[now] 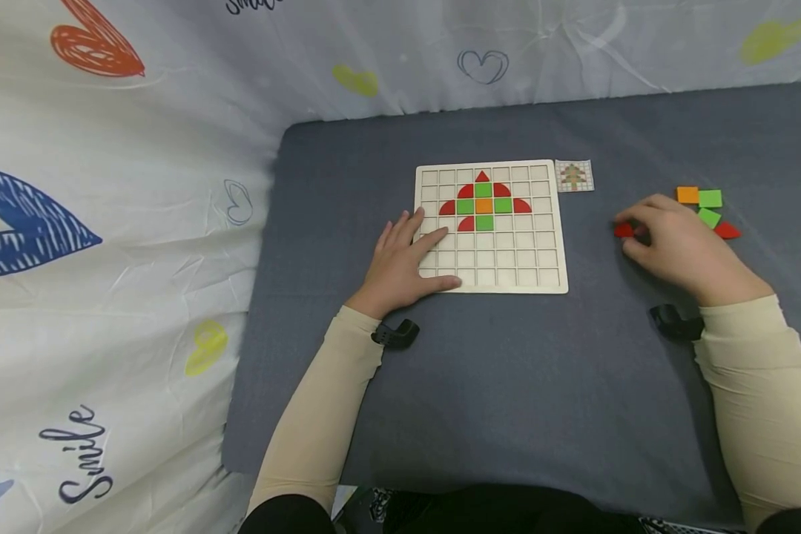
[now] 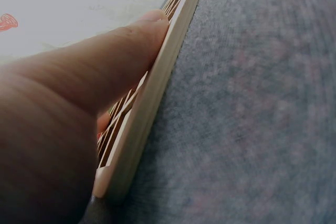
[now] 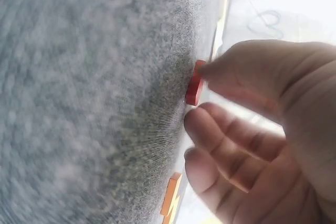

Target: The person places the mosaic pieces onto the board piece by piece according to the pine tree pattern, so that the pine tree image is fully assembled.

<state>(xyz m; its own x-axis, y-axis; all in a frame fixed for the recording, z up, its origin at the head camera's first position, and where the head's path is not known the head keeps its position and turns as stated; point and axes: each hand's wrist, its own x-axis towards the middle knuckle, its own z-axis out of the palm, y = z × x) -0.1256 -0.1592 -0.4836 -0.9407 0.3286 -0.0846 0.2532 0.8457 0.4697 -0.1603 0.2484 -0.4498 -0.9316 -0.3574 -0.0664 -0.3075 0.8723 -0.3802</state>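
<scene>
A square wooden grid board [image 1: 521,278] lies on the table, with red, green and orange tiles forming a stepped, tree-like shape in its upper half. My left hand [image 1: 403,263] rests with spread fingers over the board's lower left side; the left wrist view has its thumb [image 2: 121,51] along the rim. Well right of the board, my right hand [image 1: 674,241] pinches a red tile [image 1: 624,231] between thumb and fingers, low over the cloth. That red tile [image 3: 195,83] appears at the thumb tip in the right wrist view, its exact shape partly hidden.
Beyond the right hand lie loose tiles: an orange square [image 1: 687,195], a green square [image 1: 710,198], another green one [image 1: 709,217] and a red piece [image 1: 727,231]. A small pattern card [image 1: 574,176] touches the board's upper right corner. Printed white cloth [image 1: 414,67] hangs behind the grey table.
</scene>
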